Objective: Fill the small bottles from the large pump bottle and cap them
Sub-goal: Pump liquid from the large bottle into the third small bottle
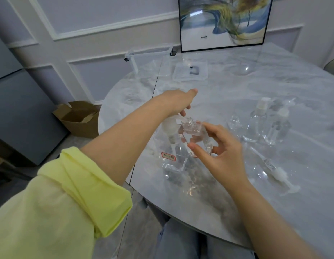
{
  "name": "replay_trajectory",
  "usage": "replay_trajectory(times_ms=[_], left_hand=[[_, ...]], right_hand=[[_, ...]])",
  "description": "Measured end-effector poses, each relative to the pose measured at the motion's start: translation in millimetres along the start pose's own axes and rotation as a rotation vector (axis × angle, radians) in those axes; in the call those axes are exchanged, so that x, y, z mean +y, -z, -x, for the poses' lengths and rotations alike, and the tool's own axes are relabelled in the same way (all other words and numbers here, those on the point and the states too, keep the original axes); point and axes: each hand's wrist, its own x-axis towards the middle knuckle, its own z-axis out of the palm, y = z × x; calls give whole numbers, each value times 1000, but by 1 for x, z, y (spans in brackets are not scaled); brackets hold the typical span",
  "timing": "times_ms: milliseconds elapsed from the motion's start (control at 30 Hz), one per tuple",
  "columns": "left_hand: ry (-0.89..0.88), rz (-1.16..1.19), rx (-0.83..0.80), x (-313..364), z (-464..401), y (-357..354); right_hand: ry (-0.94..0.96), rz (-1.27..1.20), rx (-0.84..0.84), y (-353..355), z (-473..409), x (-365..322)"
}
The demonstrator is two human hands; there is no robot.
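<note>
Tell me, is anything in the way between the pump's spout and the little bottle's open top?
Nothing visible is. The right hand holds the small bottle tilted, its open neck right by the nozzle of the large pump bottle. The left hand rests on the pump head.

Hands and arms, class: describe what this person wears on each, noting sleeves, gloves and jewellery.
The left arm has a pale yellow sleeve of soft fabric, rolled up in thick folds near the elbow, leaving the forearm bare. The right arm shows no sleeve in view. Left hand and right hand are bare: no gloves, rings or watch visible.
</note>
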Motion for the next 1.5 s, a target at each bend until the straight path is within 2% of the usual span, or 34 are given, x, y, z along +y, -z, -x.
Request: replay_trajectory(times_ms=[1067, 1500], left_hand=[[-1, -47, -32, -1, -6, -2], [-8, 73, -34, -3, -9, -1]], right_hand=[[-29, -16, -9, -2, 1, -1], [-24, -8, 10, -2, 1, -3]])
